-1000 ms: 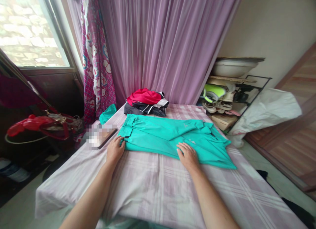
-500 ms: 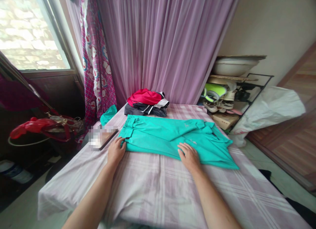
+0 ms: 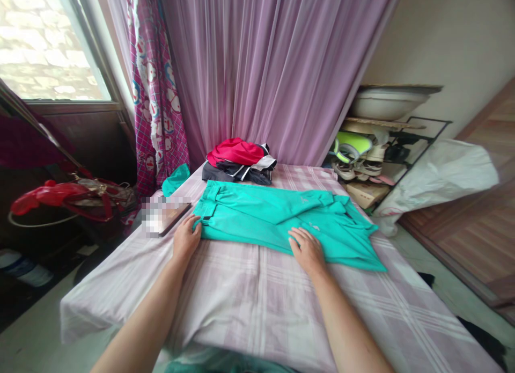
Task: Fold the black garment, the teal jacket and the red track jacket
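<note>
Teal pants (image 3: 257, 209) lie folded on the bed, waistband to the left and the looser, pointed fabric to the right. Small pale logos mark the cloth. At the near corner of the waistband, my left hand (image 3: 185, 238) touches the edge, its thumb apart from its fingers. My right hand (image 3: 308, 249) rests on the near edge of the pants, fingers stretched over the cloth. Behind the pants sits a pile of clothes, with a red garment (image 3: 237, 150) above a dark garment with white trim (image 3: 219, 173).
A phone-like object (image 3: 175, 218), partly blurred out, lies left of the waistband. Beyond it is a small teal cloth (image 3: 176, 180). Purple curtains (image 3: 257, 67) hang behind the bed. A rack with shoes (image 3: 362, 169) and a basin (image 3: 388, 104) stands at the right.
The view has shifted slightly, so the bed and pants appear a little higher. My left hand has moved slightly left at the waistband edge. The right hand stays on the pants.
</note>
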A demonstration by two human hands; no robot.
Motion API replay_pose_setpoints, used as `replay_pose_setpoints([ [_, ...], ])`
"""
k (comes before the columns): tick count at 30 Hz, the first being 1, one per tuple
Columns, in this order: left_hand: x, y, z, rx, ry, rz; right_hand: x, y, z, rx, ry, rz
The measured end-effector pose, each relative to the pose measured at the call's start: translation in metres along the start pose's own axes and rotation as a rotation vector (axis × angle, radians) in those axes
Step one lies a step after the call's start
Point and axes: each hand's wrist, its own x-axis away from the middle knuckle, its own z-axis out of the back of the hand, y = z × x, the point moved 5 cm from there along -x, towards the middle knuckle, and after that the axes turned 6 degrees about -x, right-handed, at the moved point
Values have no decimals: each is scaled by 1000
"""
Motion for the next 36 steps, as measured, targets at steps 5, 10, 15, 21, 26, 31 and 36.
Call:
replay_pose_setpoints([
  [5,2,2,1,6,-3,-10,-1,-1,0,1,-15,0],
  [10,2,3,0,-5,-12,-4,-1,-4,1,7,-14,-6],
  [15,1,2,0,-4,-27,10,0,-5,3,-1,10,-25],
  [21,0,3,2,-5,-61,22,-2,-13,8,2,-9,-49],
  [26,0,3,1,-14,-54,10,-3,-21,13,-6,36,-76],
  [31,0,3,1,-26,-39,-2,-3,-23,15,-15,35,-80],
  [36,-1,2,0,-22,-31,-18,-4,-24,16,-10,33,-91],
])
